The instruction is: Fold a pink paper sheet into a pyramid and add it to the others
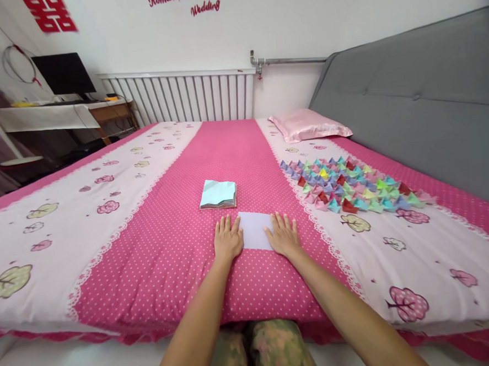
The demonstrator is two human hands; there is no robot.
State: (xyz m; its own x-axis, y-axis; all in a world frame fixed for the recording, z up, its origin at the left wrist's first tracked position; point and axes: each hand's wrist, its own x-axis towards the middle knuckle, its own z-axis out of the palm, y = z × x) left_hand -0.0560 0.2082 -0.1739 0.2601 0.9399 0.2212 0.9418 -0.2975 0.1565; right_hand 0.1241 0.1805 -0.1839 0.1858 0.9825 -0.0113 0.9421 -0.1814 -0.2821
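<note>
A pale lilac sheet of paper [256,231] lies flat on the pink dotted bedspread [167,276]. My left hand [228,237] rests palm down at the paper's left edge, fingers stretched forward and spread. At its right edge lies my right hand [283,234], also flat, with the fingers apart and the thumb on the paper. Neither hand grips anything. Just beyond my left hand sits a stack of square paper [218,194] with a light blue sheet on top.
Several rows of small folded paper shapes [344,185] in many colours stand on the bed to the right. Behind them is a pink pillow [309,125] by the grey headboard [412,79]. A white radiator [185,98] lines the far wall; a desk with a monitor [64,75] stands far left.
</note>
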